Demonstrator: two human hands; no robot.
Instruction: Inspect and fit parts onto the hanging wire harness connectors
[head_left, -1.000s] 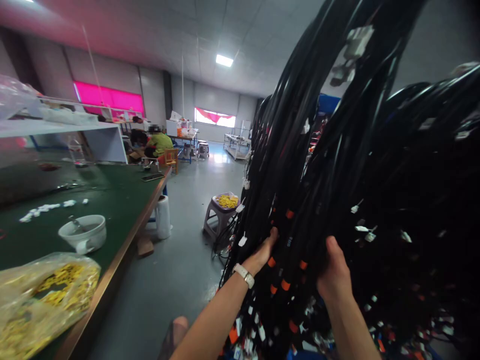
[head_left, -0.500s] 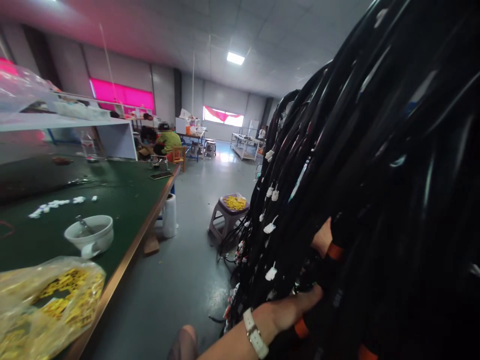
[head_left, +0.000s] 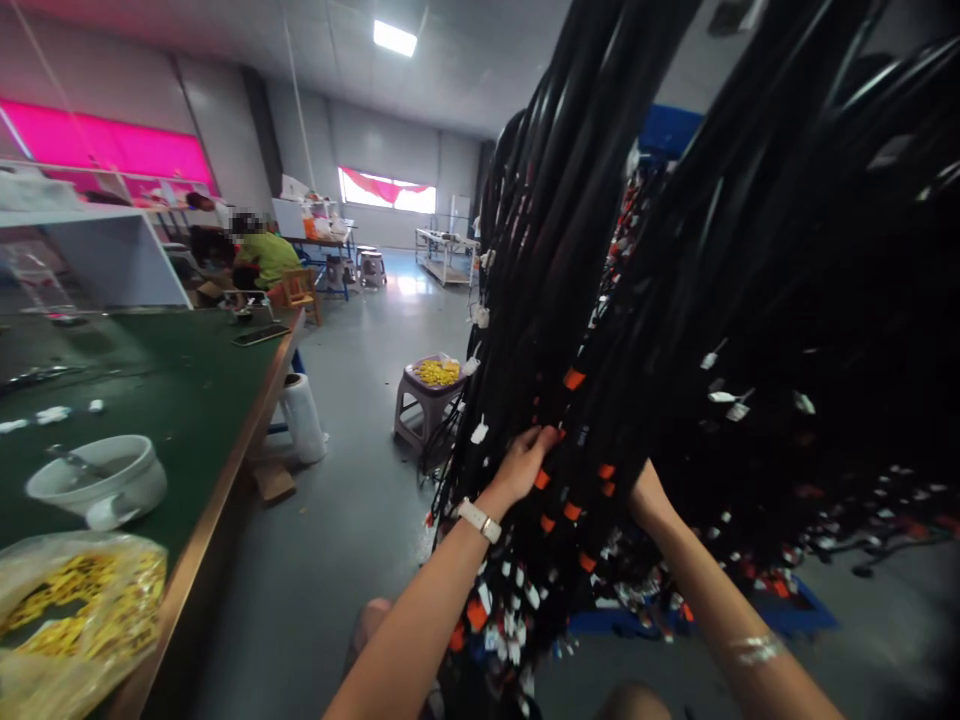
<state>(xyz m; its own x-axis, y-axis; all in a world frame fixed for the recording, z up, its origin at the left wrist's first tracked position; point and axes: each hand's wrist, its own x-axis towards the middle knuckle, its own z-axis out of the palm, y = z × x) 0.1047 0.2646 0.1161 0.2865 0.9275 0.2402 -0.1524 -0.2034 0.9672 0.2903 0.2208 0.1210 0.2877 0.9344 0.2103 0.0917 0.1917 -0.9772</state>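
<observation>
Head cam: both my hands are in the hanging bundle of black cables. My left hand, watch on the wrist, has fingers curled onto a few strands beside the orange sleeves. My right hand is buried in the strands, only the wrist shows, so I can't tell how it grips. Cables hang from above, filling the right of view, ends carrying white tags and orange bands. No writing readable on the tags, too small. On my left, green counter with a white bowl and a clear bag of yellow parts. Plastic stool holding more yellow parts stands on the floor just beside the cables. A person in a green top sits far back.
</observation>
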